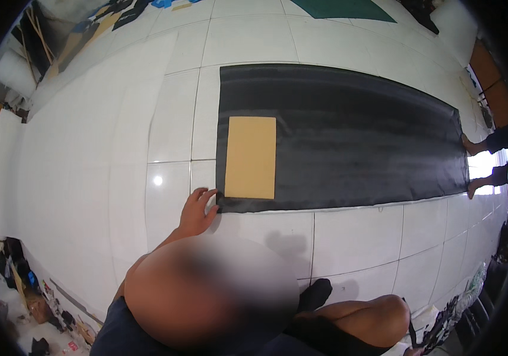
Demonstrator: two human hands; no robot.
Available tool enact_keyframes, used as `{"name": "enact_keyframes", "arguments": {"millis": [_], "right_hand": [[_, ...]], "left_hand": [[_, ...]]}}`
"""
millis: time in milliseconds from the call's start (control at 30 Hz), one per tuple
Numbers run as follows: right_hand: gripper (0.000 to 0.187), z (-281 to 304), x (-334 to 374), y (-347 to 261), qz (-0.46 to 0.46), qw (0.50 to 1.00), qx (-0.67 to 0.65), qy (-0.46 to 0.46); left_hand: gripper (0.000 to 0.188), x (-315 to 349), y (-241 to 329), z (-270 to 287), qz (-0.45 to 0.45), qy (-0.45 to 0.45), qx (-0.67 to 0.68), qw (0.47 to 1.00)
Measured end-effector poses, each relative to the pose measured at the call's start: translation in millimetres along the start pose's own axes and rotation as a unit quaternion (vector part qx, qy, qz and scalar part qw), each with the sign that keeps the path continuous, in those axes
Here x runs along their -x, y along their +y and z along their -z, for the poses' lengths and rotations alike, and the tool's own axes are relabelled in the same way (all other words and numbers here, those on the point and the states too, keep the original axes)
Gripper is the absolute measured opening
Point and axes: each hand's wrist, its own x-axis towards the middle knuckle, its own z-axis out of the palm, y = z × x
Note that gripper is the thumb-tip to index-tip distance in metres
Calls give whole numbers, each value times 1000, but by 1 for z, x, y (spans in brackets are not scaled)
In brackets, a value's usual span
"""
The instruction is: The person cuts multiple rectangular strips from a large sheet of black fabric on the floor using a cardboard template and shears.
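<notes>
A long black sheet of fabric (349,136) lies flat on the white tiled floor (266,237). A tan rectangular board (250,157) rests on its near left end. My left hand (197,209) lies palm down on the floor at the sheet's near left corner. Its fingers are spread, its thumb touches the fabric edge, and it holds nothing. My right hand is out of sight. My bent knee (381,308) and a foot in a black sock (316,291) show at the bottom.
Another person's two limbs (473,166) in dark cloth touch the sheet's far right end. A green mat (343,7) lies at the top. White sheets (58,148) cover the floor on the left. Clutter lines the left and bottom right edges.
</notes>
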Motion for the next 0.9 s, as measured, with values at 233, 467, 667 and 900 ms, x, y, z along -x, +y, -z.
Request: {"name": "enact_keyframes", "arguments": {"millis": [233, 467, 667, 900], "right_hand": [[45, 48, -21, -249, 311, 876, -369, 25], [51, 244, 186, -493, 592, 706, -365, -135], [49, 210, 333, -592, 510, 695, -454, -226], [51, 187, 398, -602, 465, 711, -482, -213]], "left_hand": [[41, -36, 20, -42, -124, -24, -4, 992], [45, -34, 10, -52, -142, 13, -34, 989], [48, 2, 11, -58, -87, -13, -37, 995], [56, 32, 1, -57, -39, -10, -7, 999]]}}
